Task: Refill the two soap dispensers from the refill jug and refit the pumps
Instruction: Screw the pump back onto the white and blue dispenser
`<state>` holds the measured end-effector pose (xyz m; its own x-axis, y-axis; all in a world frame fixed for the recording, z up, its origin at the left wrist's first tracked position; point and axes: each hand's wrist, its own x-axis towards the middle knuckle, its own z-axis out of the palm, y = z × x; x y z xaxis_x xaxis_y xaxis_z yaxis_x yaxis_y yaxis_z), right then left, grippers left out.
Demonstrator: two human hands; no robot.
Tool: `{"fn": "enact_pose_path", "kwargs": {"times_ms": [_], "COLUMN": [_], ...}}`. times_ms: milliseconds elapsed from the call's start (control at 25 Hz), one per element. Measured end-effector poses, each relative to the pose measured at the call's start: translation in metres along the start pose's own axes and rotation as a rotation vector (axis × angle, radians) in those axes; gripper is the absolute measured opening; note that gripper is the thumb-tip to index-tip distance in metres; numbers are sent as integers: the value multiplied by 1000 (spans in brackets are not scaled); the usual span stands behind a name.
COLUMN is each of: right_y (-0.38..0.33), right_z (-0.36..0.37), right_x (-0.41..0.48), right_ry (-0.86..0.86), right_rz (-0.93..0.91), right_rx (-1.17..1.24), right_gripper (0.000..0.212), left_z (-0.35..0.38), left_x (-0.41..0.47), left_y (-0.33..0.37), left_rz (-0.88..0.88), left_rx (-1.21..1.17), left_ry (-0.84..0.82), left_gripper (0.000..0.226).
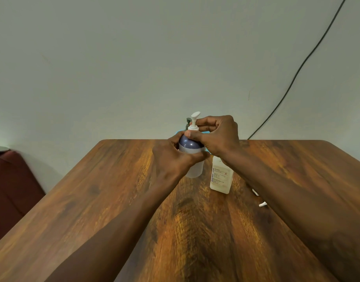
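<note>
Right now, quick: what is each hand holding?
Left hand: grips the purple-topped soap dispenser by its body.
Right hand: pinches the white pump at its collar.

Dim warm light, wide-angle edge distortion

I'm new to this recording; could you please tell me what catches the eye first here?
At the far middle of the wooden table, the left hand grips a soap dispenser while the right hand pinches its white pump. Just right of it stands a pale labelled bottle, and a black cable slants down the wall behind.
</note>
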<state>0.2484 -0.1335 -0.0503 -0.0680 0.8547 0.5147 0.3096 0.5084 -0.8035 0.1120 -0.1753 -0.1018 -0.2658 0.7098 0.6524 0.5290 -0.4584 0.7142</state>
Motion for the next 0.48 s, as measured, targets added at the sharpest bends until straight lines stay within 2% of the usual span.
{"fn": "enact_pose_path", "kwargs": {"times_ms": [80,240,360,400,480], "right_y": [-1,3,-2,-1,2], "right_z": [-3,-11,-11,-11,-11], "right_x": [0,8,12,15,22], "right_ry": [-16,-207,-102,-34,5], "right_rz": [14,41,21,13,1], "right_rx": [38,268,352,300,173], "right_gripper": [43,59,36,29,31], "left_z": [-1,-6,-6,-5,-5], "left_x": [3,11,12,13,14], "left_y": [0,0,-1,-3,-5], "left_rz": [19,22,8,2,-7], "left_rx": [42,72,64,73,88], "left_ry": [15,-32,-60,-62,-43], "left_gripper": [60,62,63,64,65]}}
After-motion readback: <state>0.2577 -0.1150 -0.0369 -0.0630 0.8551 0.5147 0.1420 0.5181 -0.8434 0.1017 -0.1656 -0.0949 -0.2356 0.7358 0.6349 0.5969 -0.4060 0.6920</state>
